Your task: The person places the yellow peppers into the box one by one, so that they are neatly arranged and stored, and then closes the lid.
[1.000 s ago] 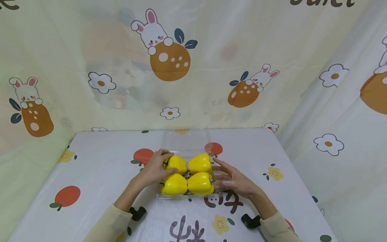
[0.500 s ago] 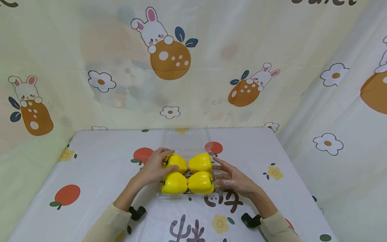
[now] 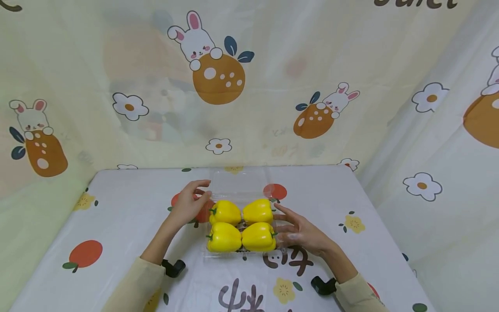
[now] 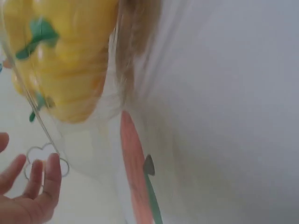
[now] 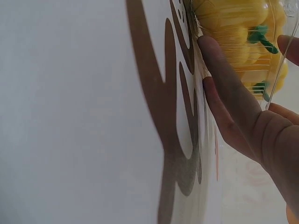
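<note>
Several yellow bell peppers (image 3: 258, 236) with green stems sit in two rows in a clear plastic clamshell box (image 3: 242, 254). Its transparent lid (image 3: 241, 182) is folded back, away from me. My left hand (image 3: 189, 206) is off the peppers, at the box's back left corner near the lid hinge. In the left wrist view its fingertips (image 4: 53, 165) are close to the box's rim; whether they touch cannot be seen. My right hand (image 3: 302, 232) rests along the box's right side with fairly straight fingers. In the right wrist view one finger (image 5: 229, 79) lies against the ribbed wall.
A white cloth printed with fruit and flowers covers the table (image 3: 128, 260). Behind it hangs a cream curtain (image 3: 265, 121) with rabbit prints, and more curtain closes off both sides. Black wrist mounts (image 3: 173, 268) show below each hand.
My left hand has let go of the back left pepper and moved up and left toward the lid. My right hand, the box and the peppers stay about where they were.
</note>
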### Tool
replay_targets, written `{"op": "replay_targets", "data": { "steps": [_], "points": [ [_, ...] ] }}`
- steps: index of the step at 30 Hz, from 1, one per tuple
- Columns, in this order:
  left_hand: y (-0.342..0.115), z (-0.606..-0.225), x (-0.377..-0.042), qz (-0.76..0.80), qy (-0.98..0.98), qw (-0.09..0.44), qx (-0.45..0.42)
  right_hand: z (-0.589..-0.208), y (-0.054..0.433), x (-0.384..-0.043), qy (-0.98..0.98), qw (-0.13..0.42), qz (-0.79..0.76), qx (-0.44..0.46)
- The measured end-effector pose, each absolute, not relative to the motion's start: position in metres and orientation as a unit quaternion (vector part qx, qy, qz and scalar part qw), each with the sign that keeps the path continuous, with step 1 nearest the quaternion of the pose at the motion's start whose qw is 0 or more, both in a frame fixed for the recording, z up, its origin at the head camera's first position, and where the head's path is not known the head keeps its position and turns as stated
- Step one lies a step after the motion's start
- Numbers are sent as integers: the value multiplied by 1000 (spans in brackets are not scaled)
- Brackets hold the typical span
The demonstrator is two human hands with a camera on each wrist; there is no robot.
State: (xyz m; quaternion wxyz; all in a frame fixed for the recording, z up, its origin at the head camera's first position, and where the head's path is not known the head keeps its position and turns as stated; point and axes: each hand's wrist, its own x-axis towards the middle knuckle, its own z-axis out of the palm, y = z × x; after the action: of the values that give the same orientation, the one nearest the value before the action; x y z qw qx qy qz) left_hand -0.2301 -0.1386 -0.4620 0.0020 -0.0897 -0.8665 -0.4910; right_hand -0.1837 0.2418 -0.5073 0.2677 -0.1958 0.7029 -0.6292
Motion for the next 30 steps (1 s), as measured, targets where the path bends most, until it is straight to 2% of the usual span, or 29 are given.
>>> {"op": "replay_targets", "data": {
  "steps": [6, 11, 25, 30],
  "points": [
    [-141, -463, -249, -537, -843, -8, -7, -505, 241, -184, 708, 269, -627, -183],
    [-137, -469, -256, -530, -848, -12, 23, -504, 240, -182, 717, 268, -621, -170],
    [-139, -480, -267, -613, -780, -115, 50, -504, 239, -182, 712, 267, -623, -181],
    [-137, -484, -270, -609, -781, -129, 41, -504, 239, -182, 710, 267, -626, -182]
  ]
}}
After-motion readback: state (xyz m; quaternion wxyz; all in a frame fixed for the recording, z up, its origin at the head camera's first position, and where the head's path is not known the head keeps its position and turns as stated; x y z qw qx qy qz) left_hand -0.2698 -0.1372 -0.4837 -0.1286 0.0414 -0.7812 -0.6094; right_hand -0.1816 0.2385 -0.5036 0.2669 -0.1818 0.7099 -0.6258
